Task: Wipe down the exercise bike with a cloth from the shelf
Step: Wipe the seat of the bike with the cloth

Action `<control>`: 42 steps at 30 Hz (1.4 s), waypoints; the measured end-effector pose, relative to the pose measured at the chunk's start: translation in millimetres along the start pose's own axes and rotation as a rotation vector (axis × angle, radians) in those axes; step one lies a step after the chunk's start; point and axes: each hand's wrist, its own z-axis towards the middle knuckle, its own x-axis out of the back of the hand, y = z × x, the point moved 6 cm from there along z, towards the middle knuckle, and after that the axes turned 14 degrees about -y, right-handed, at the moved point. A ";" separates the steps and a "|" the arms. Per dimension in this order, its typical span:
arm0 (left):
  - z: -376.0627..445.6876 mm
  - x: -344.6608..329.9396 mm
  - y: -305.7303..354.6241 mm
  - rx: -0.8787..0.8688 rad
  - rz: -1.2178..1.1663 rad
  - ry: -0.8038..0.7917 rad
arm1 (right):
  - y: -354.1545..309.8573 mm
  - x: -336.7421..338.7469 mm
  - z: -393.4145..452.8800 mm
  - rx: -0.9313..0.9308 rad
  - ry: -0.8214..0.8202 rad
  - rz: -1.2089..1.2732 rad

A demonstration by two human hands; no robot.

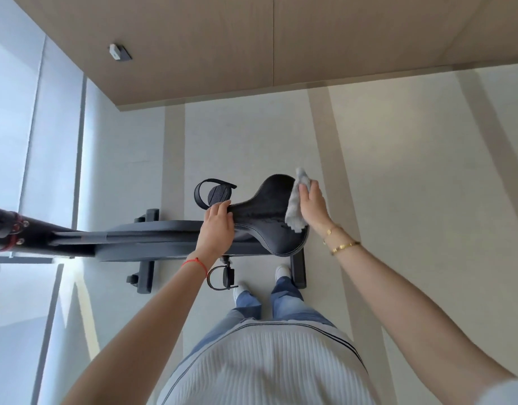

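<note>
While we are looking straight down from head height, we are seeing the exercise bike (152, 238) lying across the middle of the frame, its dark frame running from the left edge toward the centre. Our left hand (217, 229) is curling its fingers over the narrow nose of the black saddle (269, 211), gripping it from the near side. Our right hand (313, 206) is pressing a grey cloth (296, 206) against the wide rear part of the saddle, right of centre; the fingers are lying fairly straight on the cloth, and we cannot tell whether the thumb is pinching it underneath. The cloth is bunching under the hand, with one end sticking up past the far rim of the saddle and the other end lying on the seat surface. A red string bracelet (195, 264) is sitting on the left wrist, and gold bracelets (341, 244) are sitting on the right wrist. One strapped pedal (214, 192) is showing above the left hand, and another pedal (221, 277) is showing below it, near our white shoes (282, 270). We are standing on the pale floor (412, 185) just beside the bike's rear foot bar, wearing blue jeans and a ribbed white top. A wooden wall panel (252, 39) is filling the upper part of the frame.
</note>
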 end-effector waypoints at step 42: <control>-2.8 6.0 -13.1 -0.185 0.030 -0.165 | 44.6 -66.8 -111.7 -0.034 0.511 0.294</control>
